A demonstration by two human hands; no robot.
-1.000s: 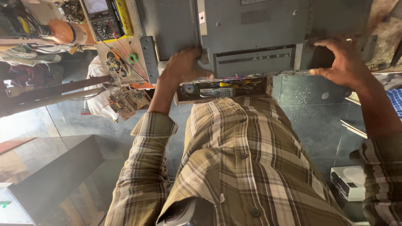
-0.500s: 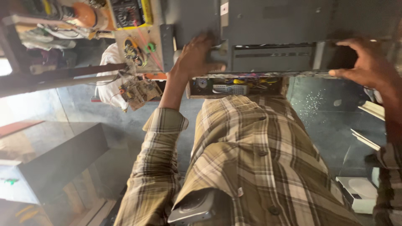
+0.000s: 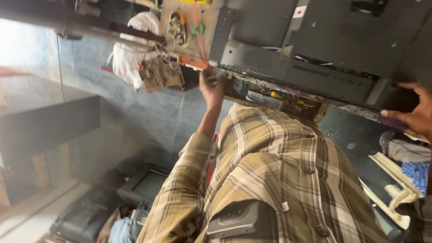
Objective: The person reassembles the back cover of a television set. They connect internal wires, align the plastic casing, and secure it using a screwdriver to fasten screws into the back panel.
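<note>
Left hand (image 3: 211,85) clasps the near-left edge of the grey panel (image 3: 315,49); right hand (image 3: 414,114) grips its right end, fingers spread. Panel lies flat on the bench (image 3: 180,18). Advise level, even two-handed support, clear of the circuit boards (image 3: 159,74).

Large grey flat television back panel (image 3: 324,49), tilted, held at both edges
</note>
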